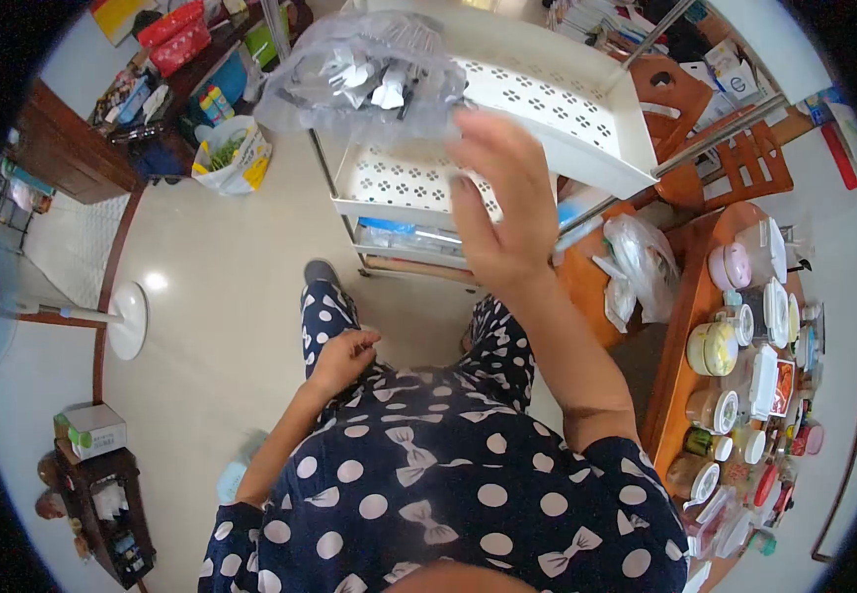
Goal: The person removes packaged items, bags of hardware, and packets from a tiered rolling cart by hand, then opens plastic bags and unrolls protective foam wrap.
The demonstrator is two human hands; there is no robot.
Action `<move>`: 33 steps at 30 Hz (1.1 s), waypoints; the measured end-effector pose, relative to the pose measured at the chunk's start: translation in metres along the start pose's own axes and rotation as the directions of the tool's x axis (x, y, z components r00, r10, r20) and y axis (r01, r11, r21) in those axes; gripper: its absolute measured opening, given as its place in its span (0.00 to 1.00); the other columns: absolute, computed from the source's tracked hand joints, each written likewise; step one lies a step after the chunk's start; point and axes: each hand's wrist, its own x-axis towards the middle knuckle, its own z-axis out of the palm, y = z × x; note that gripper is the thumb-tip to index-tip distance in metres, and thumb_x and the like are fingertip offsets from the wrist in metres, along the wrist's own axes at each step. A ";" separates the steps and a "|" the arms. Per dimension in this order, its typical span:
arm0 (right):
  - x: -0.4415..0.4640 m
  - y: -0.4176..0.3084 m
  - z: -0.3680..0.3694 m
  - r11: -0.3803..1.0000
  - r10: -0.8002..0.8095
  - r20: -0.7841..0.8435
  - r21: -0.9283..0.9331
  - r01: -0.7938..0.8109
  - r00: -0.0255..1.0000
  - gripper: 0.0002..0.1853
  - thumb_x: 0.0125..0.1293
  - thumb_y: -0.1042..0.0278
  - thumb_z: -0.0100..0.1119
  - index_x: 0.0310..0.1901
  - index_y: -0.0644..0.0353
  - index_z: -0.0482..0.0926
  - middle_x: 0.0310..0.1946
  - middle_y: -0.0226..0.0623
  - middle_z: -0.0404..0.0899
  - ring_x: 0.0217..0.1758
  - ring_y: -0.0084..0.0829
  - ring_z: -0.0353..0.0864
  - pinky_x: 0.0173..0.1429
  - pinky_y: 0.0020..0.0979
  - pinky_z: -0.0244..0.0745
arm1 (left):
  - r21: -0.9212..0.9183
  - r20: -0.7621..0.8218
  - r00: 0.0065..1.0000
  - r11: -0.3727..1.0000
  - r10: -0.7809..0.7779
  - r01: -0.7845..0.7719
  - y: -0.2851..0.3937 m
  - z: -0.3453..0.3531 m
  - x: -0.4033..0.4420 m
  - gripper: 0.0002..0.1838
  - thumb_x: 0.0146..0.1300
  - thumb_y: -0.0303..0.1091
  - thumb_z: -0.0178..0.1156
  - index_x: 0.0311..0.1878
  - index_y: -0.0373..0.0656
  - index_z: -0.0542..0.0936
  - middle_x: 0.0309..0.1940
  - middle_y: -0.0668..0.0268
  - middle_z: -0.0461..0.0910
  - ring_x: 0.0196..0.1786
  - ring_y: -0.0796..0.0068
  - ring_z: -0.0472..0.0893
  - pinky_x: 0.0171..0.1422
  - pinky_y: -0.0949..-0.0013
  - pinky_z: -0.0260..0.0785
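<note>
My right hand [507, 203] is raised in front of a white tiered cart [601, 163], with its thumb and fingers apart and nothing visible in it. Its fingertips are blurred and lie close to a clear plastic bag [379, 64] on the cart's top tier. Several white items [351, 74], some like plastic forks, and small dark pieces show through the bag. Low beside my thigh, my left hand [344, 363] hangs with loosely bent fingers and nothing visible in them.
Many jars and lidded containers [713, 348] crowd a wooden table [670, 395] at the right. A plastic bag [638, 267] rests on a wooden surface nearby. Left of the cart, a bag of greens [233, 156] stands on the floor. A white round base [129, 321] is farther left.
</note>
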 end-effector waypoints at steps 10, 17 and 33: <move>-0.311 0.081 0.002 0.696 0.626 0.708 -0.319 -0.643 0.327 0.22 0.54 0.67 0.59 0.50 0.70 0.72 0.47 0.57 0.73 0.54 0.52 0.73 0.59 0.44 0.68 | -0.310 -0.031 0.983 0.937 -0.179 0.161 -0.064 0.020 0.019 0.10 0.64 0.25 0.54 0.47 0.36 0.79 0.33 0.66 0.82 0.24 0.78 0.79 0.30 0.74 0.72; -0.330 0.163 0.035 0.468 0.884 0.391 -0.751 -0.466 0.258 0.26 0.56 0.62 0.56 0.55 0.66 0.72 0.57 0.55 0.70 0.60 0.52 0.68 0.64 0.50 0.61 | -0.515 0.006 0.949 0.812 -0.316 0.274 -0.064 0.018 0.023 0.13 0.67 0.28 0.53 0.52 0.37 0.76 0.32 0.66 0.80 0.22 0.80 0.77 0.24 0.79 0.67; -0.351 0.203 0.058 0.456 0.885 0.335 -0.768 -0.451 0.324 0.20 0.60 0.66 0.49 0.54 0.57 0.76 0.52 0.46 0.76 0.54 0.51 0.74 0.62 0.45 0.66 | -0.552 -0.002 0.918 0.766 -0.397 0.330 -0.066 0.023 0.027 0.11 0.70 0.32 0.50 0.52 0.40 0.75 0.34 0.65 0.79 0.20 0.82 0.75 0.21 0.80 0.66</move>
